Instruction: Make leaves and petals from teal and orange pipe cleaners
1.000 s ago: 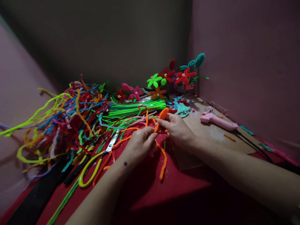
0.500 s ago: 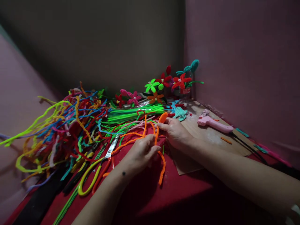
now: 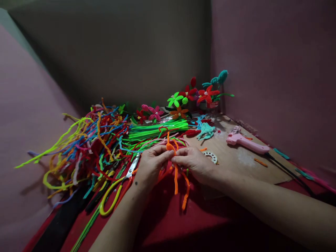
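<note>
Both hands meet in the middle, above the red cloth. My left hand [image 3: 156, 161] pinches an orange pipe cleaner [image 3: 176, 182] near its upper, looped part. From the other side my right hand [image 3: 193, 161] grips the same piece, fingertips and thumb close to the left ones. Several orange strands stick out above and hang below the fingers; which strand each hand holds exactly is partly hidden. Just left of my left hand lie scissors [image 3: 111, 199] with yellow and red handles. A round white ring with holes [image 3: 210, 156] shows behind my right hand.
A tangled heap of coloured pipe cleaners [image 3: 89, 147] fills the left. Behind the hands lies a green bundle [image 3: 157, 128]. Fuzzy flowers [image 3: 207, 93] stand at the back. On a brown board [image 3: 231, 168] rests a pink glue gun [image 3: 246, 142] with its black cord [image 3: 291, 172].
My left hand has moved up to join the right at the orange pipe cleaner. The orange loop is lower, between both hands' fingertips. The white ring has come into view.
</note>
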The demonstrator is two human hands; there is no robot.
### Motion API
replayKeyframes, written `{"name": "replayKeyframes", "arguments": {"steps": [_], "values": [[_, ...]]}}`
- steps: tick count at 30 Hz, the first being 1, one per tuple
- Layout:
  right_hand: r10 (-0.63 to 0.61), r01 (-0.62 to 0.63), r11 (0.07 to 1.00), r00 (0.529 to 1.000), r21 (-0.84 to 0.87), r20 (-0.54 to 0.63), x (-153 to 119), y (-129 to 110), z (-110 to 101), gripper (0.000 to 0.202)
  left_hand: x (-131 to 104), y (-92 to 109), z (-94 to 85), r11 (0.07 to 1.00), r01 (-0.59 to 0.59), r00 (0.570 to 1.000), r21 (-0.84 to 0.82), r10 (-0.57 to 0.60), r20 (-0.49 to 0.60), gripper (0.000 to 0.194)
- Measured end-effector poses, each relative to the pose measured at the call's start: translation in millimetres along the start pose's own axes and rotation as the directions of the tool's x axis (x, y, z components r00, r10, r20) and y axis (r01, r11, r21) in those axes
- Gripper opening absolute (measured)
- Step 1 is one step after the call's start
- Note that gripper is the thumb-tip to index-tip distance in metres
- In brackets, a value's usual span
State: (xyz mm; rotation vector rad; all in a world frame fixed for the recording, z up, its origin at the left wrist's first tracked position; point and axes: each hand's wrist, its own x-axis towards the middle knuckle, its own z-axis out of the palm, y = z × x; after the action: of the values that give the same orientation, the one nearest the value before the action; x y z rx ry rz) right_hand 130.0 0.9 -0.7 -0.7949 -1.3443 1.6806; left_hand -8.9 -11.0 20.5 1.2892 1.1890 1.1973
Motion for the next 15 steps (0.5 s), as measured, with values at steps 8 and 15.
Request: {"name": "replayKeyframes", "arguments": {"steps": [8,15], "values": [[0.072,-0.072,0.997,0.997,0.001,0.025,3.0,4.4,-6.1,0.012,2.0,-4.9,-1.1,0.999,0.037,0.993,0.001,-0.037,0.116,0.02],[0.096,-0.095,0.995,0.995,-0.015,0.018,0.4,1.2,-1.8,0.014,0.3,0.2,1.2,0.986,0.015,0.994,0.168,-0.032,0.1,0.019]]}}
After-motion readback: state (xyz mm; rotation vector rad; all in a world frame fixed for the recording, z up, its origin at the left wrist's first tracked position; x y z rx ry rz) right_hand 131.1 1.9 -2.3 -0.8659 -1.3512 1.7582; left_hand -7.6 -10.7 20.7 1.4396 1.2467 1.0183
